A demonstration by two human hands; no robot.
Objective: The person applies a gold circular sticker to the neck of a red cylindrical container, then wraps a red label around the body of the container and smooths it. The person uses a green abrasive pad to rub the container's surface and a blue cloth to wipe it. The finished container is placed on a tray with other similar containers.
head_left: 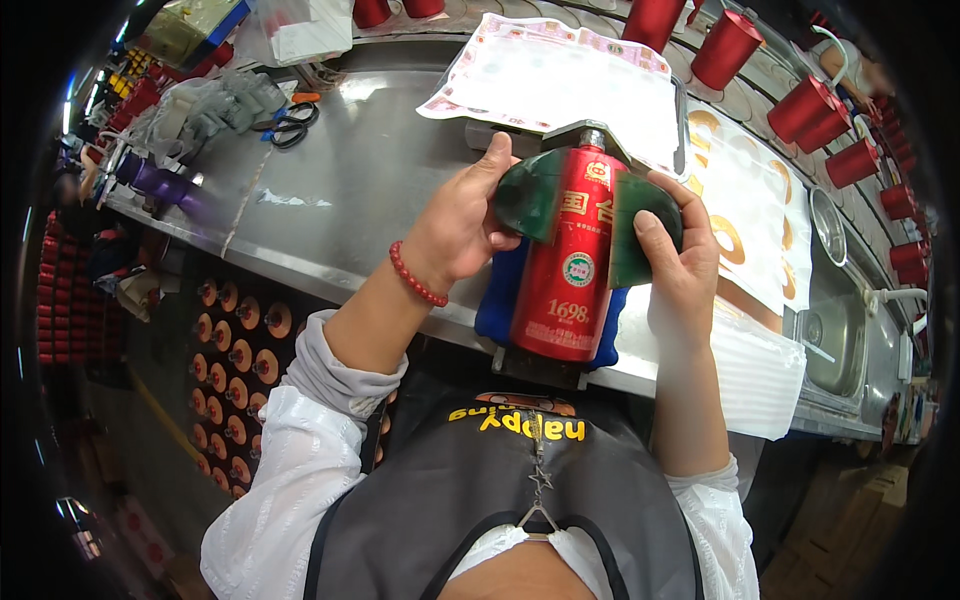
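Observation:
A red bottle [560, 310] with gold and white print and a silvery neck lies before me on a blue cloth [493, 300], its neck pointing away from me. My left hand [445, 220], a red bead bracelet at its wrist, is closed on a dark green, glossy pad [527, 200] that laps over the bottle's left side. On the other side, my right hand [688, 235] grips a second green pad [630, 262] along the bottle's right edge. The fingers behind both pads are partly hidden.
White sheets with pink borders [560, 85] lie beyond the bottle, and sheets with gold decals [735, 190] to the right. Black scissors [292, 127] rest on the metal table [330, 210] at far left. Red bottles [727, 50] line the back right, near a sink [838, 345].

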